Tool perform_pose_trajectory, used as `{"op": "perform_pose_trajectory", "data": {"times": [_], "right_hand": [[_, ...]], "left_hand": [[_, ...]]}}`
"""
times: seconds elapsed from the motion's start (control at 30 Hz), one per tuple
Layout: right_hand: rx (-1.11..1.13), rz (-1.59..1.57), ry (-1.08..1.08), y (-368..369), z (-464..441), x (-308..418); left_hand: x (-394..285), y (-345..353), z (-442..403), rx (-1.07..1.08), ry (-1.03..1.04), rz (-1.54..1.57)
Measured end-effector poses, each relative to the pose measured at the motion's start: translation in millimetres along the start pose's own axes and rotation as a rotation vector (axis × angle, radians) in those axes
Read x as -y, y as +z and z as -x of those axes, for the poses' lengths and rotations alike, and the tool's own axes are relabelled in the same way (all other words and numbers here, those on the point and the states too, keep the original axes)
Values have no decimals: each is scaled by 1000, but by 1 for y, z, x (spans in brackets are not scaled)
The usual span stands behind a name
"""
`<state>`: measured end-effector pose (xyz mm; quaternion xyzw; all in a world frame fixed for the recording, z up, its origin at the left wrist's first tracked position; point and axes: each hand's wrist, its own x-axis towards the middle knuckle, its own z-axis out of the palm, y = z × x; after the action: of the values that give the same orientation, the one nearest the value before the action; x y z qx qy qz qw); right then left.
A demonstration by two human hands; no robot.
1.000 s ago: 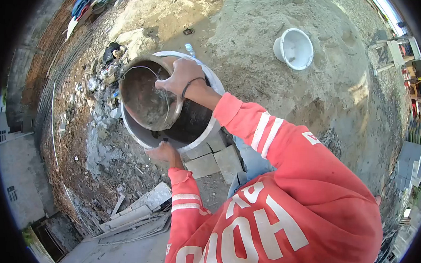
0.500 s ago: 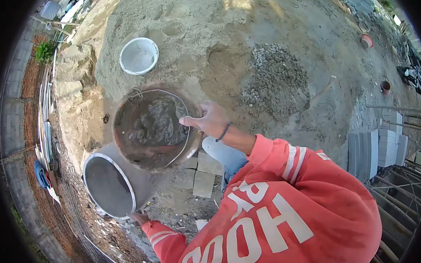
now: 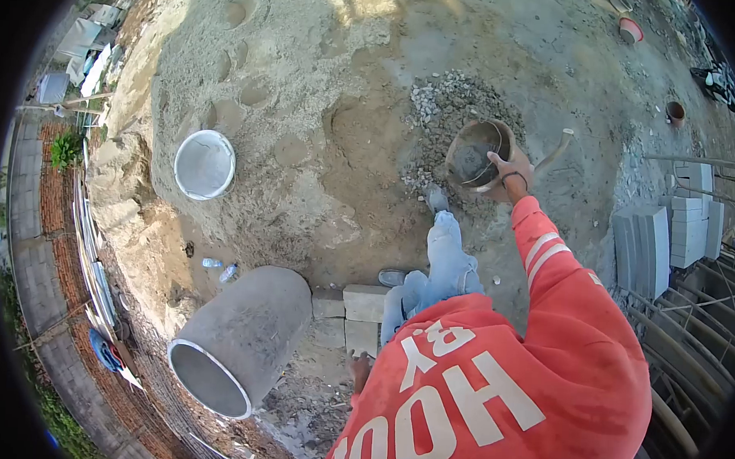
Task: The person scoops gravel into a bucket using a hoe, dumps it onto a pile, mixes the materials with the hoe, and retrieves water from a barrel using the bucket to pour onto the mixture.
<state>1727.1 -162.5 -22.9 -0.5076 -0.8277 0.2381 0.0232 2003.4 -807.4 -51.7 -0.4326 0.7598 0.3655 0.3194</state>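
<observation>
My right hand [image 3: 513,172] grips the rim of a mud-stained bucket [image 3: 460,169], thumb over the edge. The bucket is tilted, its mouth turned up toward me; a grey coating shows inside, and its contents are hard to make out. It hangs over the right side of a wet grey gravel heap [image 3: 438,109]. Low beside my body, my left hand [image 3: 361,367] holds nothing, its fingers slightly apart. Left of it lies a large grey concrete pipe [image 3: 257,327], its open end facing down-left. A wooden handle [image 3: 554,151] sticks out just past the bucket.
A white bucket [image 3: 205,165] stands on the sandy ground at left. Two plastic bottles [image 3: 228,273] lie near the pipe. Concrete blocks [image 3: 364,303] sit by my feet. Stacked grey blocks [image 3: 641,250] and poles [image 3: 691,326] are at the right. A reddish tub [image 3: 630,30] is farther off.
My right hand has carried the bucket away from the pipe, rightward to the gravel heap. The left hand has left the pipe's rim and come back toward my body. My view has shifted.
</observation>
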Motion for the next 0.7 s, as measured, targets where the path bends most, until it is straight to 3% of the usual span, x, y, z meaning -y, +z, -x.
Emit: {"op": "perform_pose_trajectory", "data": {"times": [0.07, 0.13, 0.23, 0.33, 0.47, 0.53, 0.6, 0.7], "right_hand": [[73, 109, 28, -51, -3, 37], [115, 174, 111, -43, -46, 16], [156, 171, 67, -45, -80, -13], [157, 290, 198, -12, -137, -81], [197, 363, 324, -64, -143, -21], [195, 390, 408, -98, -139, 20], [153, 331, 409, -77, -164, -10], [66, 246, 385, -72, -183, -26]], "left_hand": [[-38, 21, 11, 19, -18, 44], [-81, 35, 18, 28, -88, 112], [-148, 36, 17, 14, 43, 205], [-213, 27, 20, -20, 176, 236], [-284, 30, 25, -54, 242, 165], [-295, 37, 18, -5, 240, 125], [-297, 43, 9, 44, 235, 84], [-293, 51, 10, 134, 71, 113]]}}
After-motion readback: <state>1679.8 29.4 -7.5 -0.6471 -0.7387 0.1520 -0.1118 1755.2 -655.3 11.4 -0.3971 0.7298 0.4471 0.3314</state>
